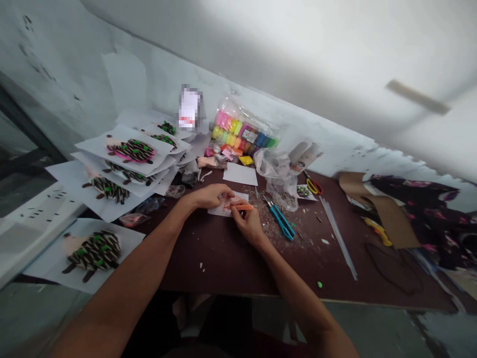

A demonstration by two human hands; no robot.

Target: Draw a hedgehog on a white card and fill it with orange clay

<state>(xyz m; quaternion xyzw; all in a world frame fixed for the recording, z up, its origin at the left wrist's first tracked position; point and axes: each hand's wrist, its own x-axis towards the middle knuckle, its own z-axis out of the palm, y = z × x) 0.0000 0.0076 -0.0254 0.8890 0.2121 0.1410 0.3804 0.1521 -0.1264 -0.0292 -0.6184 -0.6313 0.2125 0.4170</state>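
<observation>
A small white sheet of paper (216, 211) with orange marks lies on the table in front of me. My left hand (210, 195) rests at its upper left, fingers bent and loosely apart, tips down on the sheet. From the right, my right hand (248, 223) pinches an orange pen (244, 207) low over the same sheet. My fingers cover part of the marks. Close to my right hand lie teal-handled scissors (282, 221), among wood shavings and crumbs. Another blank white sheet (240, 174) is just beyond my hands.
Stacked hedgehog pictures (130, 149) fill the left, with one picture (95, 251) nearer me. A bag of coloured clay (244, 132) leans on the wall behind crumpled plastic (276, 171). Rightward are clear sticks (339, 238), yellow-red scissors (313, 186) and a yellow cutter (377, 231).
</observation>
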